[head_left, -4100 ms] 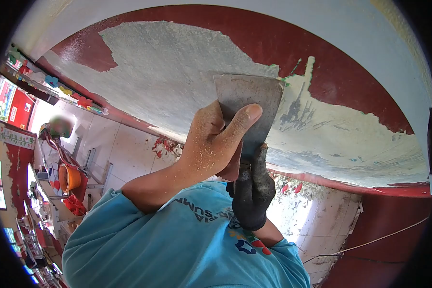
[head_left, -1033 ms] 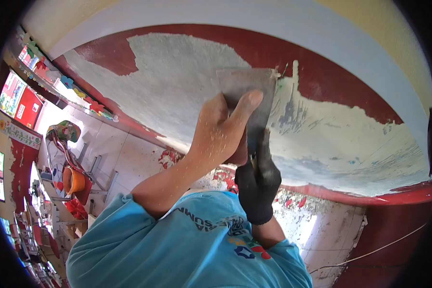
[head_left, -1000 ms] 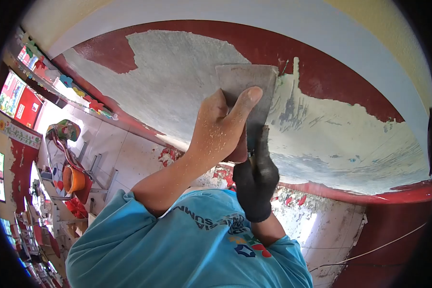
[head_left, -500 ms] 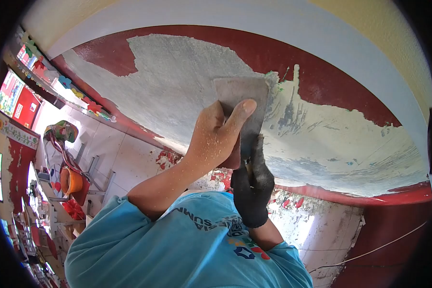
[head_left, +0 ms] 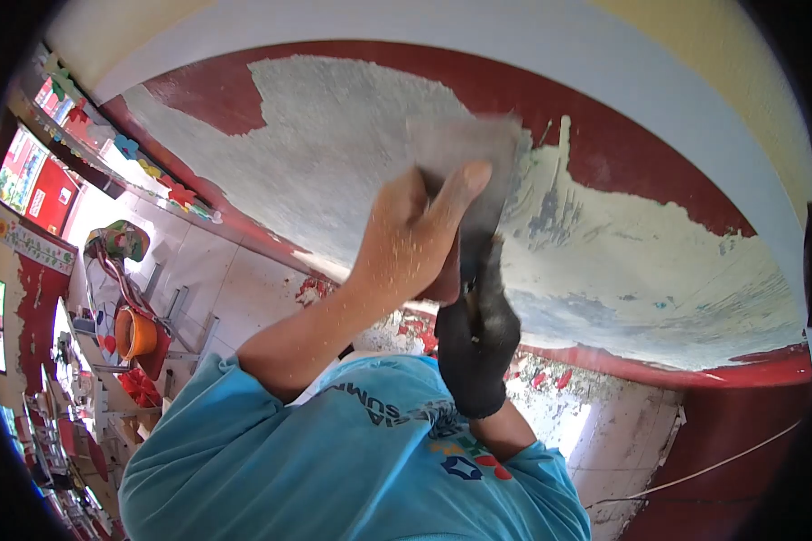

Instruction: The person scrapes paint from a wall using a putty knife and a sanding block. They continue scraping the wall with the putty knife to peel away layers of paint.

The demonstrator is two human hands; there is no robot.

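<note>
A wide, flat scraper (head_left: 478,142) lies against the wall (head_left: 343,113), its top edge blurred by motion. My left hand (head_left: 410,225), bare and flecked with pale crumbs, grips the blade with the thumb on its face; its other fingers are mostly hidden. A reddish-brown part (head_left: 444,281) shows below that hand. My right hand (head_left: 478,347), in a black glove, is closed at the scraper's lower end, where the handle is mostly hidden. Around the blade, dark red paint (head_left: 622,158) borders bare grey and cream patches with ragged edges.
Red paint chips (head_left: 550,379) and pale debris litter the tiled floor (head_left: 244,279) below the wall. On the left stand an orange bucket (head_left: 135,334), a chair-like metal frame (head_left: 185,311) and cluttered shelves. A thin cable (head_left: 722,460) runs at lower right.
Both hands have moved slightly up and right, carrying the scraper along the wall. Its blade now looks blurred and reaches higher toward the red paint.
</note>
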